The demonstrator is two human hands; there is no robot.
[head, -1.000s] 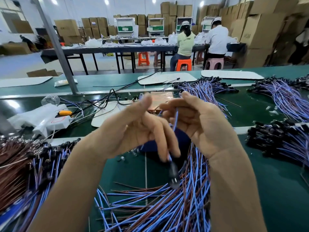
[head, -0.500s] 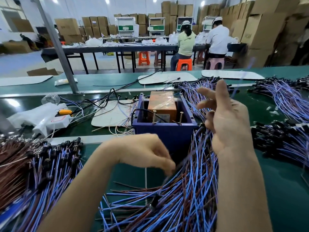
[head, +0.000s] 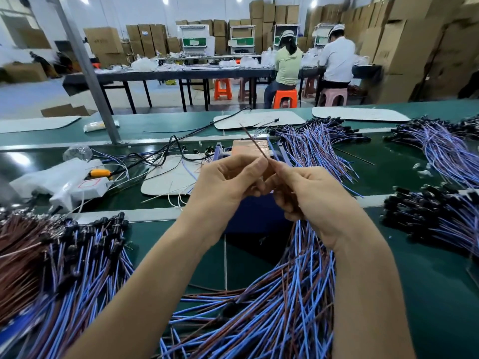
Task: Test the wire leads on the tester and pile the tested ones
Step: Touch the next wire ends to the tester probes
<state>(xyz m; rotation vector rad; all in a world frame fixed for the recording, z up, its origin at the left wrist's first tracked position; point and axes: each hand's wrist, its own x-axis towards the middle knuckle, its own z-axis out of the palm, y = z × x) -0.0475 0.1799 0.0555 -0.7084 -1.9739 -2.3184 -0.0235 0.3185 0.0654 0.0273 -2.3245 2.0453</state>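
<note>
both hands (head: 269, 187) pinching brown lead (head: 255, 144), over tester (head: 252, 151)

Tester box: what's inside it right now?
Only the top of an orange-brown block shows inside the blue tester box. The left hand and right hand, both pinching a brown wire lead, cover the rest of the interior.

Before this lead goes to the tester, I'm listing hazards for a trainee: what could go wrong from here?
1. The left hand and right hand hold the thin brown lead by a fingertip grip only. It could slip into the loose pile below and get lost among the others.
2. The hands cover most of the tester, so seating the lead may go by feel and miss.
</note>
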